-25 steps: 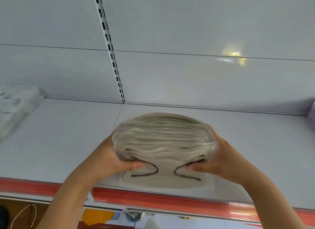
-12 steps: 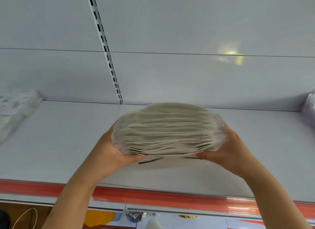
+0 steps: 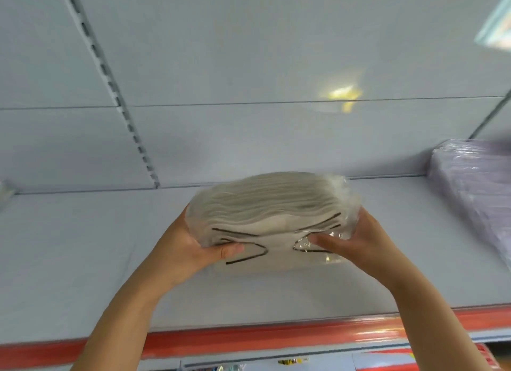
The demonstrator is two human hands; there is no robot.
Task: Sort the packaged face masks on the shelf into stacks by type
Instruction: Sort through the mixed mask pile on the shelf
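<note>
Mask stack (image 3: 272, 213): white, clear-wrapped, black ear loops; held over the shelf (image 3: 83, 260) middle.
Left hand (image 3: 179, 246): grasps stack's left end, thumb in front.
Right hand (image 3: 359, 240): grasps right end.
Purple packs (image 3: 475, 188): far right.
Writing: none legible.

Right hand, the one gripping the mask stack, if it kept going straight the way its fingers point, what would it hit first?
The right hand points leftward into the stack of packaged white masks it already holds, so that comes first. Past the stack, the left hand sits on the opposite side, though depth is hard to judge.
</note>
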